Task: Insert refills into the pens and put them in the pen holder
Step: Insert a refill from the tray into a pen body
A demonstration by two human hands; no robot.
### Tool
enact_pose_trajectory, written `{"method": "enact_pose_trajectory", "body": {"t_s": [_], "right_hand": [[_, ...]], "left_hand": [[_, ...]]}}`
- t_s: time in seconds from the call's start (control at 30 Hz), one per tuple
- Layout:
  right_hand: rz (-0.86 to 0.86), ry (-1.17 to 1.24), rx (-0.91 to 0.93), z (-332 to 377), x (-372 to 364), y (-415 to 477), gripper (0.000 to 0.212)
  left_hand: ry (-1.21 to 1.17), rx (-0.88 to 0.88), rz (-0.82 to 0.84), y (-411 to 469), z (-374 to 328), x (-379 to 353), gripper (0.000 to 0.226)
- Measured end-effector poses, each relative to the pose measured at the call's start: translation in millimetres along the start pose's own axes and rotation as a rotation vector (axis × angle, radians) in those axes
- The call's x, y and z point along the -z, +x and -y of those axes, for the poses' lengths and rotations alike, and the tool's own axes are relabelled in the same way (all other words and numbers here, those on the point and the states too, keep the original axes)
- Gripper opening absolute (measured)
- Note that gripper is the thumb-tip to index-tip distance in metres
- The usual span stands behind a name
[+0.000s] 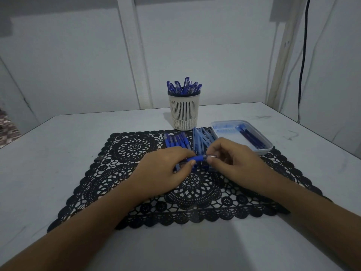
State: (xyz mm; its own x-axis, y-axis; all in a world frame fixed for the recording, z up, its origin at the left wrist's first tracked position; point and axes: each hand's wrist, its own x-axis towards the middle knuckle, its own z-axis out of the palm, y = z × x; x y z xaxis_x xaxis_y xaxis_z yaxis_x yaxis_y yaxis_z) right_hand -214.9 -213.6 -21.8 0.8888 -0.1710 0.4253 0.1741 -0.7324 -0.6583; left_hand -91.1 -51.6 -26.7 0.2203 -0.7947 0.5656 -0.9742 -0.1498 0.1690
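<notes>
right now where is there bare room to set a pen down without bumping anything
The lace mat is bare on its left, bordered by the left hand and the blue pen pieces. The table left of the mat is bare too. Crowded: the mat's far right, where those pieces, pale barrels, pen holder and tray sit close.

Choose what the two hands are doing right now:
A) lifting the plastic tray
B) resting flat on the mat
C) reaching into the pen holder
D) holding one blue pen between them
D: the left hand grips the blue pen by its barrel while the right hand pinches its tip end, above the black mat; the tray and pen holder stand untouched beyond them.
</notes>
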Motion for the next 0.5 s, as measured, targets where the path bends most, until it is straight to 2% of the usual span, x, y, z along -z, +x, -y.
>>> {"method": "enact_pose_trajectory", "body": {"t_s": [0.1, 0.23, 0.4, 0.5], "right_hand": [[-0.005, -0.026, -0.029, 0.4, 0.2, 1.2, 0.025], [0.041, 0.022, -0.011, -2.7, 0.6, -0.3, 0.002], [0.020, -0.016, -0.028, -0.7, 2.0, -0.1, 0.024], [0.037, 0.024, -0.007, -3.4, 1.9, -0.9, 0.002]], "left_hand": [[-0.001, -0.012, 0.004, 0.3, -1.1, -0.4, 0.035], [-0.012, -0.001, 0.006, 1.0, -0.9, 0.5, 0.036], [-0.009, -0.006, 0.009, 0.4, -0.7, -0.1, 0.034], [-0.010, -0.001, 0.006, 0.7, -1.5, 0.5, 0.034]]}}
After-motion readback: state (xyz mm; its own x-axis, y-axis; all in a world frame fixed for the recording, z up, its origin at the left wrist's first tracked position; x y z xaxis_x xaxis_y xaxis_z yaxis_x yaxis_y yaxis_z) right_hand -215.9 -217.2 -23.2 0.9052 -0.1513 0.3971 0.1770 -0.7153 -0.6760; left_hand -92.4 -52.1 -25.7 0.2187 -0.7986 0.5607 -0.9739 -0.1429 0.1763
